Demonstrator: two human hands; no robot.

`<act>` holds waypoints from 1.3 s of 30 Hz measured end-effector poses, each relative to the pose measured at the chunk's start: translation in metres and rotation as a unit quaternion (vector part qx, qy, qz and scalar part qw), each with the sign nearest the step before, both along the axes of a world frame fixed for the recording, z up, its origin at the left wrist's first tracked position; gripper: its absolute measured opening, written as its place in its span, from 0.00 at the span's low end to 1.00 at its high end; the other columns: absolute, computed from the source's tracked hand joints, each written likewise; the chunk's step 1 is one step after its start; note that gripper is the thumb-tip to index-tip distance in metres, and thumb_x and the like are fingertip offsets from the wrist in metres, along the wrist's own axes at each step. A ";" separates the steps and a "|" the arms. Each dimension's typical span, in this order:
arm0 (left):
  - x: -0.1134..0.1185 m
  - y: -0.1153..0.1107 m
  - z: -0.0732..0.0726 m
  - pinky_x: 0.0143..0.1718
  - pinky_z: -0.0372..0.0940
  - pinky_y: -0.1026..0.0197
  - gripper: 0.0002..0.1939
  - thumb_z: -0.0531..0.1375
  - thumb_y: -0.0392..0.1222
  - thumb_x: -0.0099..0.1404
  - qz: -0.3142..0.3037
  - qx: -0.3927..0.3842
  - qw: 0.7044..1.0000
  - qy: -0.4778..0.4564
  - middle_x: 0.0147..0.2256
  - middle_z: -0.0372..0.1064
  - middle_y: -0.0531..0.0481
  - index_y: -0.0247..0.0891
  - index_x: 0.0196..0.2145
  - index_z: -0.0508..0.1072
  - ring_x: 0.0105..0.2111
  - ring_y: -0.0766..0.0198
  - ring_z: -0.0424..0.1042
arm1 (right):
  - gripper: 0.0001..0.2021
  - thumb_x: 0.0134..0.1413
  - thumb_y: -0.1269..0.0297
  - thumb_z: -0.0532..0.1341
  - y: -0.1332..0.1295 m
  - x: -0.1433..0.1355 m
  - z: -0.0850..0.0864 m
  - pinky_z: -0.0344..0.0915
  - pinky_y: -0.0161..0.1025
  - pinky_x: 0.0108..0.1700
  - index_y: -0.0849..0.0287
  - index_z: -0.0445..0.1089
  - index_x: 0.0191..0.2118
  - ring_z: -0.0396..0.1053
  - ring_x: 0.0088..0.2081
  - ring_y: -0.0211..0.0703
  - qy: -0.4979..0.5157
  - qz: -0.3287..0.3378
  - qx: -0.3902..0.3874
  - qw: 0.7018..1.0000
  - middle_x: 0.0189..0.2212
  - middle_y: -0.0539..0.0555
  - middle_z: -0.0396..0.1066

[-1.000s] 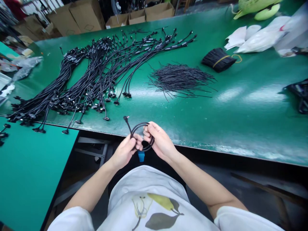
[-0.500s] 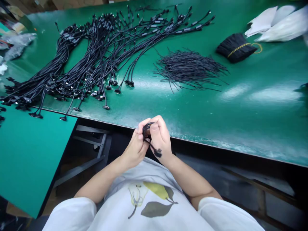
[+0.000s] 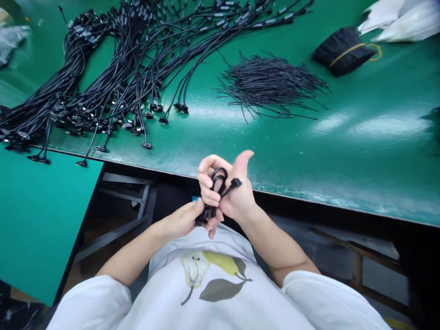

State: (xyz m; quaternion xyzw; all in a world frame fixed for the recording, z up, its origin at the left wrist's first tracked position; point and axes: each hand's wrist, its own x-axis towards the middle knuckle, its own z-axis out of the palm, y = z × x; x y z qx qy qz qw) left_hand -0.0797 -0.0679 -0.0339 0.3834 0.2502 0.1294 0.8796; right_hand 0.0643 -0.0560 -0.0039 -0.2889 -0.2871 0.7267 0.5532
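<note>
A coiled black cable (image 3: pixel 220 176) lies across the fingers of my right hand (image 3: pixel 237 192), whose thumb is stretched out away from the coil. One black connector of the cable rests on that palm near the thumb's base. My left hand (image 3: pixel 187 217) pinches the lower end of the coil, where another dark connector shows by the fingertips. Both hands are in front of my body, just below the table's front edge. The fingertips of the left hand are partly hidden behind the cable.
Many black cables with connectors (image 3: pixel 137 78) spread over the green table (image 3: pixel 309 160) at the upper left. A pile of short black ties (image 3: pixel 271 85) lies in the middle, with a banded black bundle (image 3: pixel 343 50) and white bags (image 3: pixel 405 20) farther right. A lower green surface (image 3: pixel 44 220) adjoins at left.
My right hand has opened and turned palm up, its thumb lifting off the cable. My left hand has moved slightly down to the coil's lower end. The view has tilted down a little.
</note>
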 end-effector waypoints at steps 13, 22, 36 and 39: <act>-0.009 0.021 0.015 0.22 0.56 0.66 0.17 0.53 0.56 0.67 -0.050 0.132 0.976 0.165 0.26 0.58 0.56 0.37 0.37 0.62 0.21 0.71 0.57 | 0.22 0.64 0.46 0.51 0.000 0.064 -0.016 0.59 0.52 0.53 0.56 0.65 0.54 0.67 0.46 0.49 -0.650 0.106 0.499 0.564 0.42 0.57 0.71; -0.005 0.031 0.036 0.34 0.63 0.62 0.11 0.46 0.48 0.71 -0.206 0.215 0.927 0.229 0.30 0.63 0.54 0.39 0.36 0.61 0.27 0.68 0.64 | 0.19 0.70 0.55 0.43 -0.010 0.064 -0.025 0.43 0.39 0.27 0.60 0.62 0.33 0.58 0.25 0.39 -0.710 0.154 0.558 0.400 0.25 0.51 0.64; 0.001 0.032 0.008 0.35 0.64 0.59 0.23 0.53 0.58 0.66 -0.143 0.081 0.978 0.128 0.25 0.56 0.55 0.34 0.36 0.71 0.27 0.65 0.63 | 0.16 0.68 0.69 0.46 -0.011 0.067 -0.016 0.40 0.41 0.30 0.60 0.61 0.28 0.53 0.24 0.39 -0.697 0.089 0.623 0.343 0.22 0.49 0.59; 0.002 0.026 0.008 0.27 0.61 0.62 0.22 0.56 0.58 0.65 -0.126 0.008 0.985 0.117 0.23 0.52 0.57 0.32 0.35 0.72 0.22 0.69 0.59 | 0.15 0.67 0.70 0.46 -0.010 0.069 -0.016 0.44 0.40 0.31 0.60 0.62 0.29 0.55 0.26 0.40 -0.680 0.109 0.622 0.372 0.23 0.50 0.60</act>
